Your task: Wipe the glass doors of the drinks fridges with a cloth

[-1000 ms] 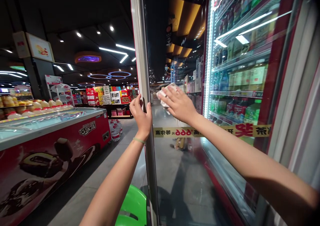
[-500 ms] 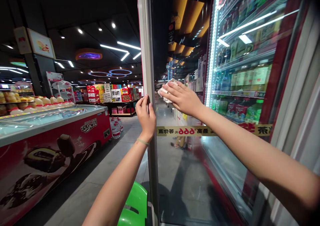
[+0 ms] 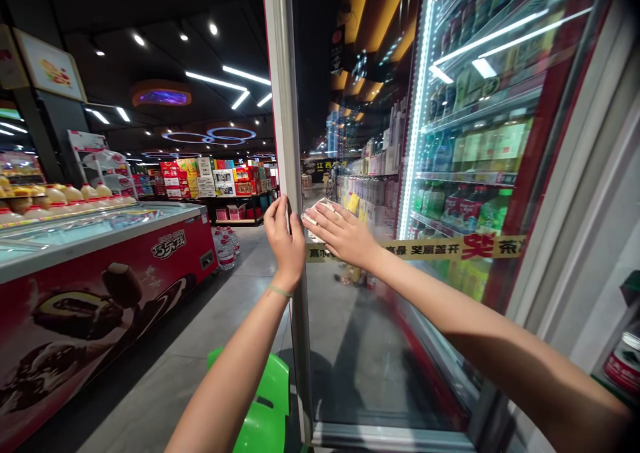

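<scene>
My left hand (image 3: 286, 245) grips the edge of the pale metal frame (image 3: 281, 106) of a glass door, fingers wrapped round it just left of the pane. Under the fingers of my right hand (image 3: 346, 236) is a crumpled white cloth (image 3: 326, 204), pressed flat against the door glass (image 3: 360, 373). Most of the cloth is hidden by the fingers. It lies close beside the frame, at the upper edge of a yellow printed strip (image 3: 435, 249) that crosses the pane. My two hands are nearly touching.
A lit drinks fridge with shelved bottles shows in the glass (image 3: 495, 139). On the left stands a red ice cream freezer (image 3: 125, 286), with bottled water packs (image 3: 226, 249) beyond it. A green plastic chair (image 3: 265, 399) is low beside the door. A bottle (image 3: 625, 359) shows at far right.
My right hand has slid the cloth down and left across the glass, closer to the frame. My left hand keeps its hold on the frame. The view has shifted slightly.
</scene>
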Tool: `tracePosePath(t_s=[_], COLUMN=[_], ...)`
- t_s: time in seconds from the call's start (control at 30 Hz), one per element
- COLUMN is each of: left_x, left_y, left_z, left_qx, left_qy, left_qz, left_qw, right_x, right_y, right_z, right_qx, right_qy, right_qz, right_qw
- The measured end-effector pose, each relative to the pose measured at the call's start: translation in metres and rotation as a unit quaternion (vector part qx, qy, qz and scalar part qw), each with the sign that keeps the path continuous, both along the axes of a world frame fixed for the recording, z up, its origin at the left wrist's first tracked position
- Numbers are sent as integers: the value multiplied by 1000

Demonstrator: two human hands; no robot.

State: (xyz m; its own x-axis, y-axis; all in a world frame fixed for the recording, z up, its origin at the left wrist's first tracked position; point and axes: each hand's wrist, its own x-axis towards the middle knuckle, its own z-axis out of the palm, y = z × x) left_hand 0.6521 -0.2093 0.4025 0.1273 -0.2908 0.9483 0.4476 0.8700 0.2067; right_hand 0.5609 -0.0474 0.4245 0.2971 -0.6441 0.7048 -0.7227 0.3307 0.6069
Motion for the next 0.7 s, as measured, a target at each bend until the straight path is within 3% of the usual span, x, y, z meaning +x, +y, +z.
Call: tracePosePath(t_s=[0.07,0.17,0.3,0.43,0.57,0.7], left_x=[0,-1,-2,0,4,8], left_y=[2,2,2,2,1,1], left_z=[-3,-4,-5,-4,-3,-3], left_qx=[12,21,20,25,19,3], left_qy=[-3,-8,-17,-9,-9,-7], left_qz=[0,-3,-15,-20,-25,-20], left_qw=[1000,1000,1000,999,999,1000], right_x=[1,3,5,5,3,1], right_y=[-4,-7,-8,-3,2,13], right_z=[-8,-14,-18,-21,-21,-22], right_qx=[4,-58,-14,-83,-10,-120], right_qy=[-5,-43,-25,-61,-8,-55], right_qz=[-4,-30,-18,-45,-24,-60], right_qw=[1000,997,999,994,1000,989])
